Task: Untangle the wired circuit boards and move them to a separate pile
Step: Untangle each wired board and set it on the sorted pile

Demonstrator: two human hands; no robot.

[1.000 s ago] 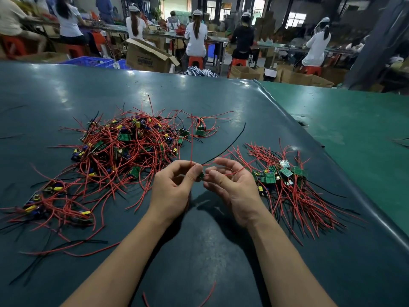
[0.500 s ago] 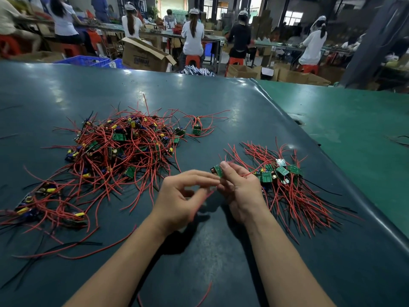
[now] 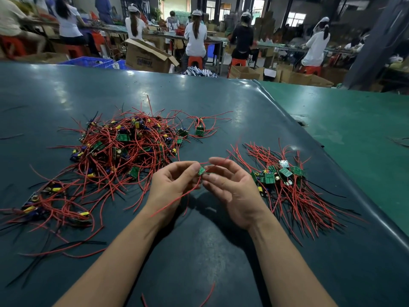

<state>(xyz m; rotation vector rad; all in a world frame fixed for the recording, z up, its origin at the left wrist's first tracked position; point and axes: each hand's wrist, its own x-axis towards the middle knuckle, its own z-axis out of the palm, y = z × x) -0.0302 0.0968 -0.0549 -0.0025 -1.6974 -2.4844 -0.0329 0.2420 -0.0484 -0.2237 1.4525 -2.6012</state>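
A small green circuit board (image 3: 201,171) with red wires is held between both hands above the dark table (image 3: 221,262). My left hand (image 3: 172,187) pinches the board at its left side, and red wires trail down past that wrist. My right hand (image 3: 230,187) is beside it with fingers curled, pinching the red wires at the board's right. A large tangled pile of wired boards (image 3: 119,149) lies to the left. The sorted pile (image 3: 285,185) lies to the right, wires fanned toward me.
A small clump of wired boards (image 3: 44,207) sits at the near left, and two boards (image 3: 194,130) lie apart behind the tangle. Loose red and black wire offcuts (image 3: 62,251) lie near the front. A lighter green table (image 3: 354,129) adjoins on the right. Several seated workers are beyond.
The board was lifted clear of the tangle, its wires pulled free. Both hands have since risen slightly and the right fingers have loosened around it.
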